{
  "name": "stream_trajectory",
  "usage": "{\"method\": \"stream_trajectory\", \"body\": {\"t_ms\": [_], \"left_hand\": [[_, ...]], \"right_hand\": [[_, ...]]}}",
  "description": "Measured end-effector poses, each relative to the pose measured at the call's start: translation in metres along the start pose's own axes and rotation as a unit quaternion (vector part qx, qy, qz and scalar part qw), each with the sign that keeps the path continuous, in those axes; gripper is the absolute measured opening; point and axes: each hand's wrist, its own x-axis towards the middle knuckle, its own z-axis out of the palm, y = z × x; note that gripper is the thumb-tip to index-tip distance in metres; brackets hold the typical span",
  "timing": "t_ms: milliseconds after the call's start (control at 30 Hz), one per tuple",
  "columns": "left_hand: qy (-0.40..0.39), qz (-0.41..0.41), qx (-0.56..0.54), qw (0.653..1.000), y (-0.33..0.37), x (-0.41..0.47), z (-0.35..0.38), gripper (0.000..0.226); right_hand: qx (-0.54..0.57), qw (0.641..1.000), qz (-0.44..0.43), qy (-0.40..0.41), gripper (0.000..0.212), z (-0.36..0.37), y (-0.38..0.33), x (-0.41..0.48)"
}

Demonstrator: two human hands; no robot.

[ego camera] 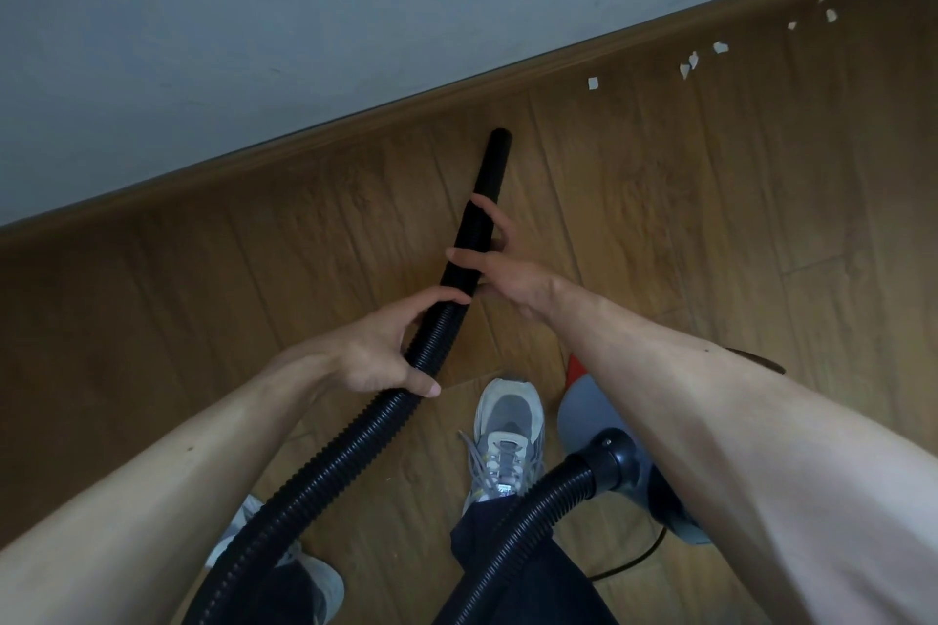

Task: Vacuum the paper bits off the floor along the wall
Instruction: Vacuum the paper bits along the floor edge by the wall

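Observation:
A black ribbed vacuum hose (325, 477) runs up from the bottom of the frame to a smooth black nozzle (493, 162) whose tip points at the wooden baseboard (355, 127). My left hand (386, 350) is wrapped around the ribbed hose. My right hand (500, 269) grips the hose higher up, just behind the nozzle. Several white paper bits (689, 65) lie scattered on the wooden floor along the wall, up and to the right of the nozzle tip.
The grey vacuum body (604, 426) with a red patch stands on the floor under my right forearm, and its hose socket (614, 457) is beside my foot. My two grey sneakers (507, 436) stand on the floor planks. A thin cable (639, 558) trails behind the vacuum. The pale wall (304, 5) fills the top.

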Motion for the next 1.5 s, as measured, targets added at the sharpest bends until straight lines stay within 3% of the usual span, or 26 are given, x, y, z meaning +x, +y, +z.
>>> {"method": "stream_trajectory", "body": {"t_ms": [767, 1133, 1500], "left_hand": [[0.004, 0.051, 0.087, 0.995, 0.077, 0.078, -0.014, 0.093], [-0.018, -0.001, 0.146, 0.989, 0.136, 0.073, -0.023, 0.092], [-0.084, -0.106, 0.223, 0.965, 0.205, 0.086, -0.046, 0.095]], "right_hand": [[0.028, 0.997, -0.039, 0.058, 0.072, -0.085, -0.055, 0.018], [0.125, 0.989, -0.029, 0.07, 0.075, -0.1, -0.076, 0.008], [0.183, 0.977, -0.032, 0.108, 0.075, -0.103, -0.092, 0.008]]}}
